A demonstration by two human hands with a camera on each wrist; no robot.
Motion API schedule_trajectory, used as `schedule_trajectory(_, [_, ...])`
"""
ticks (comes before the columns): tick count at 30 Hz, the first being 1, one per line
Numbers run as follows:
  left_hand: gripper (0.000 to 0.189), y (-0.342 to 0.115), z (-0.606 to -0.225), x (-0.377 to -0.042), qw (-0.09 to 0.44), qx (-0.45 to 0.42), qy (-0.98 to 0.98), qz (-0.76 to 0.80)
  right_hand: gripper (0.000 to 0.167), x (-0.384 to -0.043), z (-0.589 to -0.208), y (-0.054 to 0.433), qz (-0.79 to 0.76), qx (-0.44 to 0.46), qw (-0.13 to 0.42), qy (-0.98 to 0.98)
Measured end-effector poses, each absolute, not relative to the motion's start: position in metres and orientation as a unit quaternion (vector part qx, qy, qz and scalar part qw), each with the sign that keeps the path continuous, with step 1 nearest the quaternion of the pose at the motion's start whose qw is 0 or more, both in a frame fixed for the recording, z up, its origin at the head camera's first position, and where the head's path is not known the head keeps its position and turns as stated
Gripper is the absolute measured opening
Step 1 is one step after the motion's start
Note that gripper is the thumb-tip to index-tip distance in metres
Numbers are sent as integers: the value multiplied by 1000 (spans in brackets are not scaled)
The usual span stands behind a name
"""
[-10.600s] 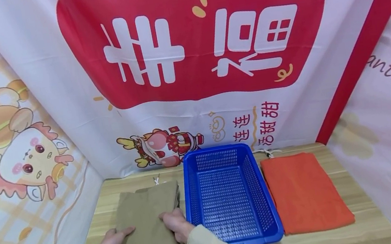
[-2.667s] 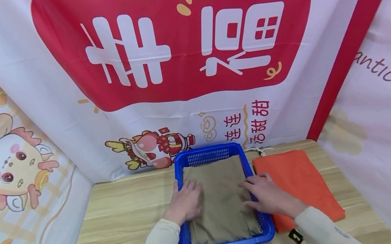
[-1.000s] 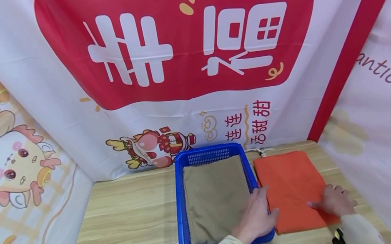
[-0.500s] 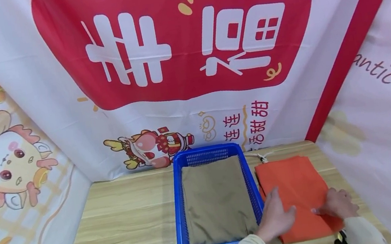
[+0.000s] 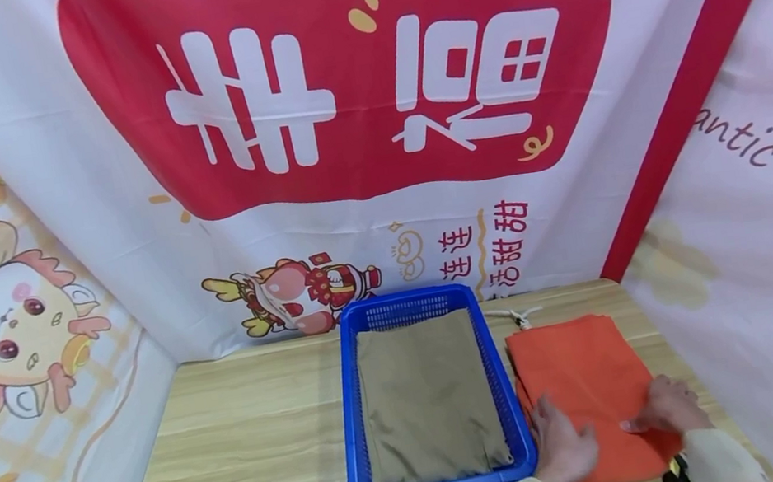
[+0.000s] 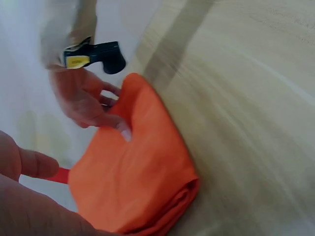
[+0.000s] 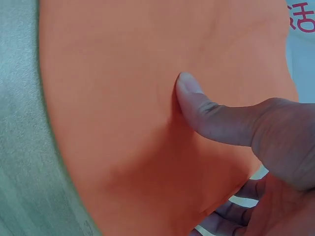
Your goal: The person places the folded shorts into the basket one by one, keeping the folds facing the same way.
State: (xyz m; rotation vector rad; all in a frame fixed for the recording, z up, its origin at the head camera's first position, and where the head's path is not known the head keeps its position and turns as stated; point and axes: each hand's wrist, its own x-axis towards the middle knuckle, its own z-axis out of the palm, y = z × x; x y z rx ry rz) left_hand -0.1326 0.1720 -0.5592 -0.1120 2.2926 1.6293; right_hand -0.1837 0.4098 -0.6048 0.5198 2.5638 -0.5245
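Taking hold of the orange fabric from both sides looks, to me, like the step in hand. As I judge it, the next move calls for an even hold on both edges, then a level lift so the folds stay together.

Around the workplace hang three printed drapes: a rear drape, a left drape and a right drape. Between them is one wood-grained desk, and on it stands one blue basket with perforated walls. I count two folded fabrics, one of each colour. The brown fabric lies flat inside the basket, a little creased towards the near end. The orange one is outside, just right of the basket, with layers showing along its left edge.

Two hands are at it. The right hand grips the right edge, thumb pressed on top and the other fingers tucked beneath. The left hand is at the left edge; it is blurred from here, and I cannot tell whether its fingers curl under the fabric or only rest against it.

Smaller things: one black device at the right wrist, and one white cord beyond the orange fabric.
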Motion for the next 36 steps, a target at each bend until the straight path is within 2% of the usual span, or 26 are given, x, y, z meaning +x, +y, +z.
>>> schedule_trajectory(6, [82, 175, -569, -137, 193, -91, 771, 600, 102, -189, -606, 408, -184, 192, 247, 932])
schedule_trajectory(17, [89, 182, -577, -143, 186, -163, 752, 610, 105, -191, -607, 412, -187, 167, 260, 932])
schedule_trajectory(25, [98, 187, -580, -145, 192, -198, 722, 634, 80, -183, -603, 415, -153, 97, 218, 959])
schedule_trajectory(28, [98, 188, -581, -146, 208, -196, 705, 649, 84, -181, -605, 417, -183, 108, 210, 954])
schedule_trajectory(32, [96, 188, -582, -147, 221, -187, 687, 666, 102, -176, -607, 421, -260, 142, 206, 933])
schedule_trajectory(36, [94, 187, -581, -148, 218, -187, 686, 668, 104, -174, -605, 426, -328, 187, 216, 900])
